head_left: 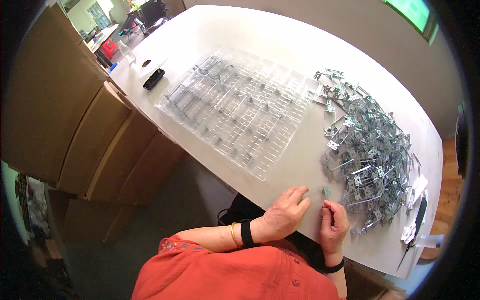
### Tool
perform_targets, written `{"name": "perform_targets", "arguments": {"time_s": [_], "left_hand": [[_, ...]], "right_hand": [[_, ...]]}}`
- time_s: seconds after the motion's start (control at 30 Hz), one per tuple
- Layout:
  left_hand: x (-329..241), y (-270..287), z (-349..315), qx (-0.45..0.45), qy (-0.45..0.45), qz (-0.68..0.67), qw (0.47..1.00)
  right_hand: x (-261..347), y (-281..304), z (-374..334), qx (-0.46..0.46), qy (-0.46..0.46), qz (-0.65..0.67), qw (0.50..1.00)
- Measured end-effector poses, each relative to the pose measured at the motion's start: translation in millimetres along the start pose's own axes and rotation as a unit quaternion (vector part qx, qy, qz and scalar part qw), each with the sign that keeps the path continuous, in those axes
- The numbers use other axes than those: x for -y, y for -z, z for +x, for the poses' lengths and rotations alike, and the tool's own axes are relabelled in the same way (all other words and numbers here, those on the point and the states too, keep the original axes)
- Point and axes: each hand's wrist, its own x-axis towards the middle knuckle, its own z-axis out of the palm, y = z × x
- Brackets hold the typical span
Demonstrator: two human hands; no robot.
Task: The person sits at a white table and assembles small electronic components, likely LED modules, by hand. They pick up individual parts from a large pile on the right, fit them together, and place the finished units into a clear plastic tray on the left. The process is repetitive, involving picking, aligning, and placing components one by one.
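Note:
My right hand (334,227) is closed near the front edge of the white table (305,150), its thumb and bent forefinger pinched together at a small grey metal bracket (326,192). The bracket's plate shows just beyond these fingertips; its lower end is hidden. To the left, my left hand (284,215) reaches toward the same bracket. Its fingers are stretched out and a gap shows between thumb and forefinger. A faint thin line runs from its fingertips to the bracket; whether they touch it is too small to tell. On the right lies a large heap of similar metal brackets (372,145).
Clear plastic trays (235,112) with rows of slots, some holding metal parts, lie left of the heap. A black object (154,79) and a bottle (126,52) stand farther left. A black-handled tool (421,215) lies at the right edge. Cardboard boxes (95,135) stand left.

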Motion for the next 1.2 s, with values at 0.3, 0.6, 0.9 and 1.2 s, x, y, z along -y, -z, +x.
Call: {"name": "perform_targets", "arguments": {"time_s": [0.3, 0.6, 0.9, 1.2], "left_hand": [[9.1, -1.3, 1.3, -0.046, 0.023, -0.065, 0.997], [10.8, -2.7, -0.1, -0.053, 0.025, -0.082, 0.995], [12.1, -3.2, 2.9, -0.049, 0.044, -0.065, 0.996], [11.9, -3.3, 1.3, -0.011, 0.073, -0.063, 0.995]], "right_hand": [[6.3, 0.9, 1.2, 0.001, -0.019, 0.005, 1.0], [3.6, 1.4, 3.8, -0.006, 0.01, -0.005, 1.0], [7.0, 6.1, 9.8, 0.011, -0.004, 0.009, 1.0], [5.7, 5.0, 10.1, 0.027, 0.016, 0.002, 1.0]]}}
